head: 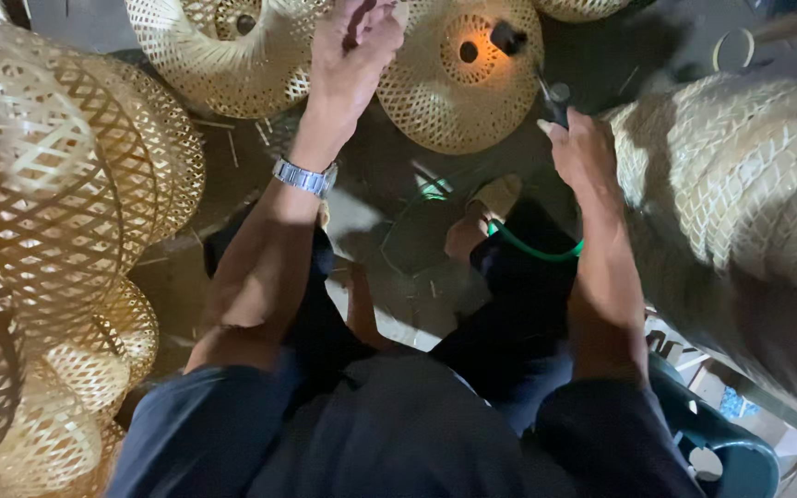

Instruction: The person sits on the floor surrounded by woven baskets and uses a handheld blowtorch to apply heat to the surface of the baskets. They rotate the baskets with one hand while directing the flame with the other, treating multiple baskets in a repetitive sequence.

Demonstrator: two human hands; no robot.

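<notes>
My left hand (354, 46), with a metal watch on its wrist, reaches forward, its fingers closed on the edge of a round woven bamboo shade (435, 101) that lies on the floor. My right hand (583, 152) grips the black handle of a gas torch (555, 100). The torch's dark nozzle (507, 37) points at the top of that shade, where an orange glow shows around its centre hole. A green hose (537, 249) runs from the torch back across my leg.
A second bamboo shade (223, 55) lies left of the first. More stacked shades (57, 212) fill the left side, and a big woven piece (740, 184) the right. My sandalled foot (495, 195) rests on the floor. A green plastic chair (735, 452) is under me.
</notes>
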